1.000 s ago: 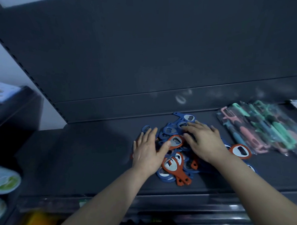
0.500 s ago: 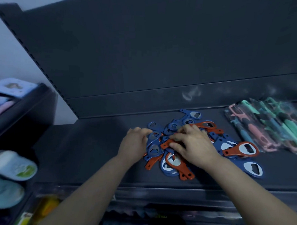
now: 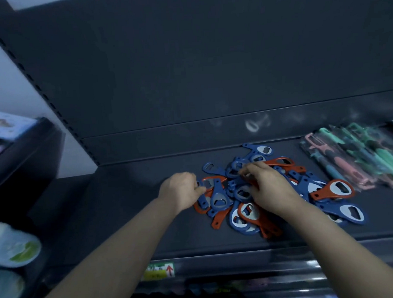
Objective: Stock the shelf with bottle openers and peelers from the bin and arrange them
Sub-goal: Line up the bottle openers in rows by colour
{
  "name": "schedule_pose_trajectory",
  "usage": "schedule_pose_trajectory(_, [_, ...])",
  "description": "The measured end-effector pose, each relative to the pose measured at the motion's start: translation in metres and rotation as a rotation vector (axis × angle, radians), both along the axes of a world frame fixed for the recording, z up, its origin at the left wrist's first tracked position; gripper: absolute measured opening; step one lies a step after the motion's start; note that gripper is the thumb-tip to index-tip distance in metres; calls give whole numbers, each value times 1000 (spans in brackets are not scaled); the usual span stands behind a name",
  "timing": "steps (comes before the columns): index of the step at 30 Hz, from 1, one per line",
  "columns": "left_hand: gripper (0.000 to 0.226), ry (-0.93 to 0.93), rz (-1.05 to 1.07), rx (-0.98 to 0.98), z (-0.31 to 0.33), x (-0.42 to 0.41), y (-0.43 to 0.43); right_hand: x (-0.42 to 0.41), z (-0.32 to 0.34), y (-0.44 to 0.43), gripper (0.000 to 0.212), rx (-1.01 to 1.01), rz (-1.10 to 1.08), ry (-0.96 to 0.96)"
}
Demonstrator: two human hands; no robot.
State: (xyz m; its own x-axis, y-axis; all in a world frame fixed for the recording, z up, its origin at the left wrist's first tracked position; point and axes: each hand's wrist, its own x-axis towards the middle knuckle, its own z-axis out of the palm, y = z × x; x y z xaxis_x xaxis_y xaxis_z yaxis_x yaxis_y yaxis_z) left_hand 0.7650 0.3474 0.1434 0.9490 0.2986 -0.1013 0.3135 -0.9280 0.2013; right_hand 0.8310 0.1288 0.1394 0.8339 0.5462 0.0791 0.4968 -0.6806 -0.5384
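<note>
A loose pile of blue and orange bottle openers (image 3: 334,189) lies on the dark shelf (image 3: 130,210), right of centre. My left hand (image 3: 180,191) sits at the pile's left edge with curled fingers pinching a blue opener (image 3: 218,198). My right hand (image 3: 268,187) rests on top of the pile, its fingertips pinching a blue opener (image 3: 237,167) near the pile's back. Packaged peelers (image 3: 358,159) in pink, teal and green lie in a row at the far right of the shelf.
The shelf's dark back panel (image 3: 187,70) rises behind the pile. A price-tag strip with a yellow label (image 3: 159,271) runs along the front edge. Another dark shelf unit (image 3: 22,152) stands at left, with round white lidded items (image 3: 12,244) below it.
Both hands went from lying flat on the pile to curled, pinching openers. The pile has spread out to the right, and orange openers now show at its right side.
</note>
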Motion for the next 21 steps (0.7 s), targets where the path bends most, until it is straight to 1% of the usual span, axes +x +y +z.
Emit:
schedule_pose_trajectory(2, [11, -94, -38, -39, -3, 4, 10, -7, 1, 4, 33, -5, -40, -122])
schedule_pose_trajectory(3, [14, -125, -88, -79, -5, 5, 16, -11, 1, 8, 28, -16, -49, -185])
schedule_pose_trajectory(4, [25, -115, -171, -117, -8, 5, 22, -16, 2, 14, 24, -23, -52, -229])
schedule_pose_trajectory(5, [35, -76, -257, -151, -9, 5, 26, -20, 3, 19, 21, -25, -41, -249])
schedule_pose_trajectory(6, [40, -28, -322, -158, -10, 3, 28, -23, 4, 25, 23, -29, -15, -243])
schedule_pose_trajectory(7, [42, 10, -363, -141, -11, 1, 31, -26, 3, 33, 31, -60, 30, -226])
schedule_pose_trajectory(9, [40, 25, -376, -87, -12, -2, 39, -29, 2, 46, 58, -234, 182, -206])
schedule_pose_trajectory(10, [37, 28, -365, -68, -11, -3, 44, -30, 3, 51, 66, -342, 242, -212])
schedule_pose_trajectory(11, [36, 39, -350, -52, -10, -5, 49, -30, 4, 54, 69, -436, 274, -226])
schedule_pose_trajectory(13, [40, 85, -336, -50, -8, -11, 61, -27, 6, 58, 63, -544, 270, -262])
schedule_pose_trajectory(15, [48, 109, -323, -66, -9, -19, 71, -21, 10, 62, 52, -606, 246, -282])
schedule_pose_trajectory(17, [50, 71, -276, -87, -12, -26, 79, -15, 16, 68, 38, -650, 240, -229])
schedule_pose_trajectory(19, [49, 17, -185, -121, -15, -33, 90, -12, 17, 76, 25, -662, 209, -206])
schedule_pose_trajectory(21, [51, -6, -62, -160, -17, -39, 105, -14, 17, 86, 19, -617, 142, -281])
